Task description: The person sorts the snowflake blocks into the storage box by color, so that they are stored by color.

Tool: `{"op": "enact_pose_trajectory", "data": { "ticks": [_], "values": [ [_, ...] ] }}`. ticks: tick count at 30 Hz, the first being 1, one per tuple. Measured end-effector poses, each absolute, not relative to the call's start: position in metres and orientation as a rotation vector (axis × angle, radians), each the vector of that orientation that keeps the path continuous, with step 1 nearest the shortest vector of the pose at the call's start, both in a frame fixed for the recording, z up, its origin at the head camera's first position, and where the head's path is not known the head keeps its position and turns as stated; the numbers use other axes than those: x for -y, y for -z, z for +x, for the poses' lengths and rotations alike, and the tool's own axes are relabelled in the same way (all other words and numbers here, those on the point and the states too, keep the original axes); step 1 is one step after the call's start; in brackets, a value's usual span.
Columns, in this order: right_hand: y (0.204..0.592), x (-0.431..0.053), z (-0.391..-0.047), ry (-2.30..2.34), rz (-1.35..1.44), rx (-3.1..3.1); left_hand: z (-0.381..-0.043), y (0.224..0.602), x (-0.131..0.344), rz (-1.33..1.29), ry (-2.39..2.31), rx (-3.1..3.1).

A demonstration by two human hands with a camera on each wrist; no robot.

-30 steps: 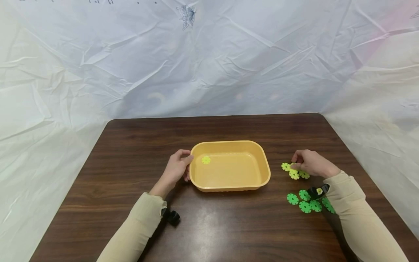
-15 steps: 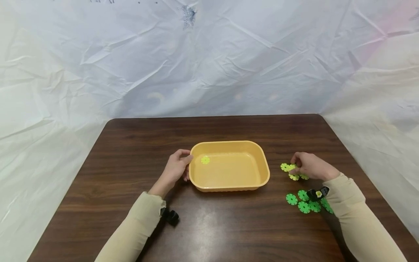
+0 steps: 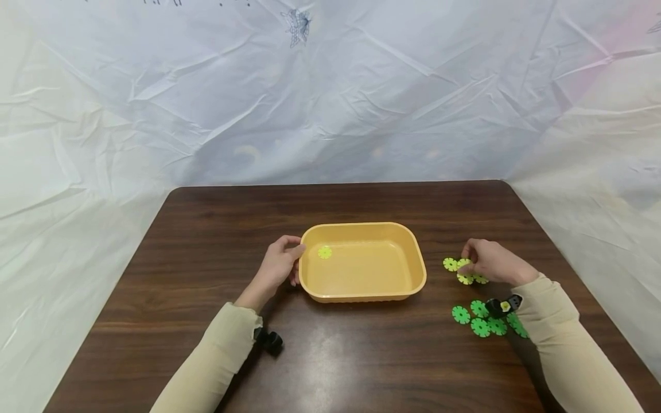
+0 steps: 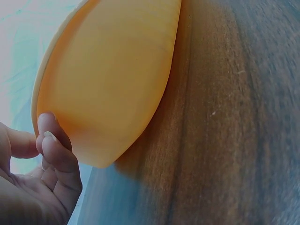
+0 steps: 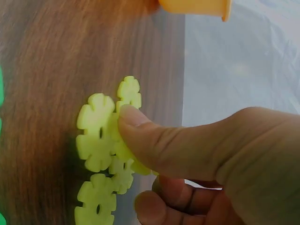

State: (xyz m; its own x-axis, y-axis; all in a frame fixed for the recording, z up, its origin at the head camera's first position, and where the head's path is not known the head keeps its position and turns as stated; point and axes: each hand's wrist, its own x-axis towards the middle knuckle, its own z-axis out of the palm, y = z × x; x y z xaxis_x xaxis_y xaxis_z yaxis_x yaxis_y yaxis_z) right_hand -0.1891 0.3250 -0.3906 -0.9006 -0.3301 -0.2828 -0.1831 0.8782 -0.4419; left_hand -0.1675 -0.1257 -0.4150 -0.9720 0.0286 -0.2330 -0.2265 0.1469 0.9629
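At the left end of a yellow plastic basin (image 3: 364,269), my left hand (image 3: 276,265) grips the rim between thumb and fingers. The left wrist view shows the fingers (image 4: 58,150) against the basin's outer wall. One yellow-green snowflake disc (image 3: 325,252) lies inside, near the basin's left side. To the right of the basin, my right hand (image 3: 493,261) is over a small group of matching discs (image 3: 450,264). Its thumb lies on one notched snowflake disc (image 5: 123,149) in the right wrist view, pinching it; the index fingertip is hidden behind. Neighbouring discs (image 5: 96,133) overlap it.
Several green snowflake discs (image 3: 480,327) lie nearer me, partly under the right wrist's black camera (image 3: 500,308). The dark wooden table (image 3: 232,212) ends at a wrinkled white sheet (image 3: 330,115) behind and at the sides.
The right hand has moved slightly toward me and stays at the yellow-green discs. The left hand and the basin hold their place.
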Motion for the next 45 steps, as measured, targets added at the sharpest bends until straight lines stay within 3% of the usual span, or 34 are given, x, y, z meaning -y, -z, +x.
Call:
{"op": "enact_pose_trajectory", "data": {
  "ticks": [19, 45],
  "values": [
    [0.369, -0.309, -0.188, 0.803, -0.441, -2.825, -0.166, 0.413, 0.125, -0.192, -1.928, -2.218],
    [0.351, -0.214, -0.185, 1.089, -0.823, -2.856, -0.167, 0.413, 0.124, -0.208, -1.908, -2.234]
  ]
}}
